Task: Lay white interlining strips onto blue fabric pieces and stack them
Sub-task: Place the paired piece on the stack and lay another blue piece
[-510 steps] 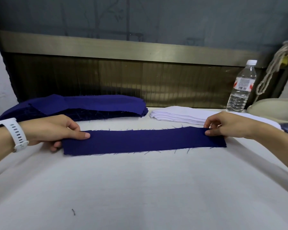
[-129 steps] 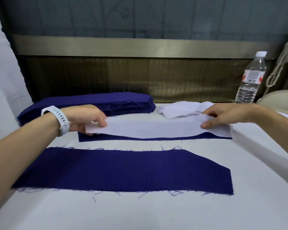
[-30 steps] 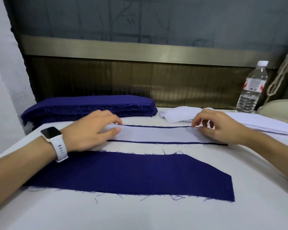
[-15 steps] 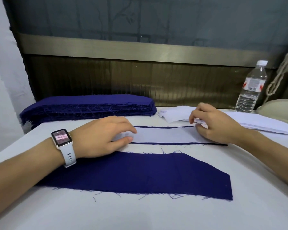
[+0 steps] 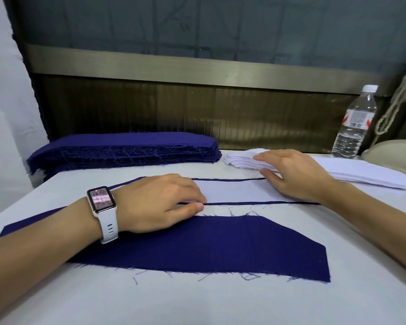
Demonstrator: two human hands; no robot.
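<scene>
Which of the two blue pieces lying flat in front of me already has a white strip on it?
The farther blue piece: a white strip covers it, leaving only thin blue edges. The nearer blue piece is bare.

We see navy fabric piece [image 5: 197, 245] on white tabletop [image 5: 197, 301]; white interlining strip [image 5: 232, 191]; white watch strap [image 5: 108, 225]; red-labelled clear bottle [image 5: 355, 127].

Item: one head-worn, wide-angle view. It is looking forward and down across the table [image 5: 197, 301], facing the wall panel [image 5: 197, 109] in the upper frame, and sitting close above the left hand [image 5: 159, 202] and right hand [image 5: 295, 174] mid-frame.
</scene>
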